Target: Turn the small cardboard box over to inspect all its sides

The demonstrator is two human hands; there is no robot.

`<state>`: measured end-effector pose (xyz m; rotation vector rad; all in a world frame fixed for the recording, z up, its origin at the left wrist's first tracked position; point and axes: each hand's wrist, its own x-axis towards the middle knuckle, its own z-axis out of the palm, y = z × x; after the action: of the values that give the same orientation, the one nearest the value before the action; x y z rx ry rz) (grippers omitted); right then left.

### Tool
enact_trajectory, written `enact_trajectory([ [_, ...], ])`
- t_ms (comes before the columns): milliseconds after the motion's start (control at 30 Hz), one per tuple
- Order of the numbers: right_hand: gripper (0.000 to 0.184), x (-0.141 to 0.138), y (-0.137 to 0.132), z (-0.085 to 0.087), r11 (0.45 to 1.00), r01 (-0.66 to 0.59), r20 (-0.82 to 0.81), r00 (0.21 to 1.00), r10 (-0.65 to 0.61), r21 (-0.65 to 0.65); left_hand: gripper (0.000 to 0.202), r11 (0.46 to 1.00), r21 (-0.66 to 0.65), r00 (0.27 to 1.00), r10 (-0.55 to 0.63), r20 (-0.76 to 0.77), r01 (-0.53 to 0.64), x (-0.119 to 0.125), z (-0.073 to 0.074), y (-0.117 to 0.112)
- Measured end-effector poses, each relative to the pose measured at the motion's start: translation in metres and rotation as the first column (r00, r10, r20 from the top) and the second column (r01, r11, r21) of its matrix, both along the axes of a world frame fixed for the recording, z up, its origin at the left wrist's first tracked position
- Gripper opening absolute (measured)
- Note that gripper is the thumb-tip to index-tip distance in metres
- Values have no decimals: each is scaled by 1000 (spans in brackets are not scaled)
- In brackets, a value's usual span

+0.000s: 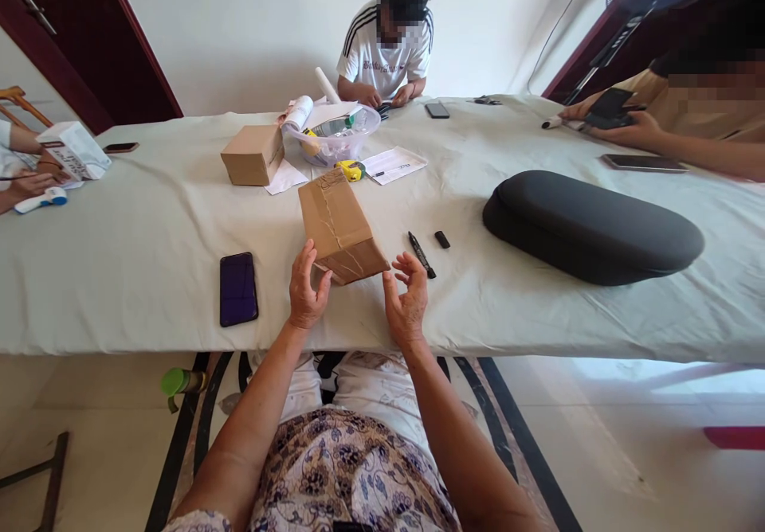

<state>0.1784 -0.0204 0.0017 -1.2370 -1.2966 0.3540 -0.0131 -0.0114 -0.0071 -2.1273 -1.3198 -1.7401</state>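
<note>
A taped brown cardboard box (338,221) sits at a slant on the cloth-covered table in front of me, with dark writing on its far top flap. My left hand (307,289) has the box's near left corner between fingers and thumb. At the near right corner, my right hand (407,297) is open, fingers spread and curved, its thumb tip at or very close to the corner. Just beyond my right fingers lies an uncapped black marker (421,253), its black cap (442,239) beside it.
A dark phone (237,289) lies left, a black hard case (591,225) right. Behind the box are another carton (253,155), a filled plastic basin (335,148), a yellow tape measure (351,170) and paper (398,165). Other people sit across and at both sides.
</note>
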Motion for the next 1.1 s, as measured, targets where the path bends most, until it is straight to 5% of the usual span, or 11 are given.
enact_trajectory([
  [167,56,-10,2,15,996,-72,31,997,70,50,56,997,-78,999,-22,38,25,2,-4,-2],
  [333,60,-18,4,12,995,-102,-53,993,101,-16,49,974,-212,996,-74,44,82,3,-6,-2],
  [533,74,-18,4,27,996,-63,67,995,67,-66,41,987,-135,996,-82,40,87,2,-2,-5],
  [867,65,-41,11,54,980,196,187,964,-187,-30,47,997,-62,998,-52,-34,50,4,-3,-5],
  [1100,46,-19,19,57,996,73,129,989,-67,-47,47,989,-89,991,-116,73,122,4,1,-6],
])
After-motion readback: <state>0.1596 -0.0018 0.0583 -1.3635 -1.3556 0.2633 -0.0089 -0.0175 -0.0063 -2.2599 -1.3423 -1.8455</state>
